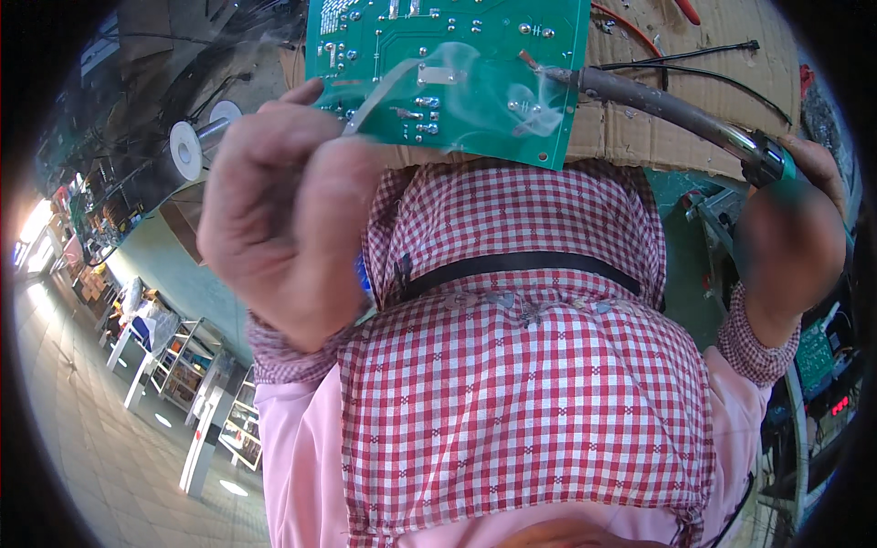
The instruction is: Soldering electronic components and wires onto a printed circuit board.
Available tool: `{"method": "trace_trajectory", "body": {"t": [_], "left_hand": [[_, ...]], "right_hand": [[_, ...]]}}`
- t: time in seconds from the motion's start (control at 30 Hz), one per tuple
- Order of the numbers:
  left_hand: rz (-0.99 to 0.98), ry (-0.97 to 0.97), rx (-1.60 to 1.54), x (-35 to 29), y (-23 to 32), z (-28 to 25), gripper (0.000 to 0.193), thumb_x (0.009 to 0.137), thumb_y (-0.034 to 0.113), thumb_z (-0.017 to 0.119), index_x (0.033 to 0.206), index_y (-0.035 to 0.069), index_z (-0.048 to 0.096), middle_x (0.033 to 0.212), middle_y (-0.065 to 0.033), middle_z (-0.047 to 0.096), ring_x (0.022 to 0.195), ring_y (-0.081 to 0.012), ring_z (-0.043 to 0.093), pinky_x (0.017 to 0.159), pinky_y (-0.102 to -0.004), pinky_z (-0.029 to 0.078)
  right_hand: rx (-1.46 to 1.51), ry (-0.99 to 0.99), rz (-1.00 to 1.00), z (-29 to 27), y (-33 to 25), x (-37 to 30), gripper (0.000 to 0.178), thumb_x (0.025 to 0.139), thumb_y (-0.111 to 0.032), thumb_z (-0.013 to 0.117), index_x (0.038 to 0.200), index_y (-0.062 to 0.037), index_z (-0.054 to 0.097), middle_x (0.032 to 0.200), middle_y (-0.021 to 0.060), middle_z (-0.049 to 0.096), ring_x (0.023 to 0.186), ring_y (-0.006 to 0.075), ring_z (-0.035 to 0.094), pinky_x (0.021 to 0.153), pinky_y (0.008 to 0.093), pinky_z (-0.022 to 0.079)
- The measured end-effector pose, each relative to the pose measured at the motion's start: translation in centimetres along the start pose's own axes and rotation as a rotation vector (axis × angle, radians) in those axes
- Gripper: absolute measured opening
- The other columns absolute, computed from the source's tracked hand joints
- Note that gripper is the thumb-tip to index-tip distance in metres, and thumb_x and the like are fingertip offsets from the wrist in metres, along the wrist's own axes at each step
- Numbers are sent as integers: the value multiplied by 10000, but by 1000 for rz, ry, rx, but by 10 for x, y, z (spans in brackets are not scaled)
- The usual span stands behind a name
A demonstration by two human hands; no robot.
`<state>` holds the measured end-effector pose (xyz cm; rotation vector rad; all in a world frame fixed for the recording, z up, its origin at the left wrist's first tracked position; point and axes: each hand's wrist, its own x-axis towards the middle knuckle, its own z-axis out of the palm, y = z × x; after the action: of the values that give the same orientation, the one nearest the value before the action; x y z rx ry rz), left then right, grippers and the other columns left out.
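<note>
A green circuit board (498,91) with shiny solder joints lies on the cardboard in front of me. My right hand (790,233) is closed round the handle of a soldering iron (671,105). The iron's tip reaches over the board's right edge, and pale smoke curls above the joints. My left hand (288,210), blurred by motion, is at the board's lower left with its fingers curled into a pinch. A pale streak rises from its fingertips across the board. Whether that is solder wire or smoke, I cannot make out.
Brown cardboard (630,137) lies under the board. Black cable ties (722,78) and a red wire (630,26) lie beyond the iron. A white spool (187,151) stands left of my left hand. Another green circuit board (816,354) is at the far right, beside a red-lit display (840,406).
</note>
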<state>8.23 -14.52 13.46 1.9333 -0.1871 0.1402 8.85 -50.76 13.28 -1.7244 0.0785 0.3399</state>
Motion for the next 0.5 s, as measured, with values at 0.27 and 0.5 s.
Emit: {"method": "trace_trajectory", "body": {"t": [0.27,0.5], "left_hand": [[-172,309,-51,-24,0,-59,218,993,118,482,1113,-52,545,848,-83,573,598,-67,475,875,-368,513],[-352,652,511,-38,-15,-98,218,960,56,577,1159,-32,559,960,-103,673,821,-132,675,672,-238,549]], "right_hand": [[86,-50,-70,-1,4,5,519,932,-307,482,1268,85,535,879,136,643,568,99,556,518,223,476],[100,-18,-44,-11,12,-1,539,931,-302,472,1291,100,503,980,151,649,581,82,504,520,218,437]]}}
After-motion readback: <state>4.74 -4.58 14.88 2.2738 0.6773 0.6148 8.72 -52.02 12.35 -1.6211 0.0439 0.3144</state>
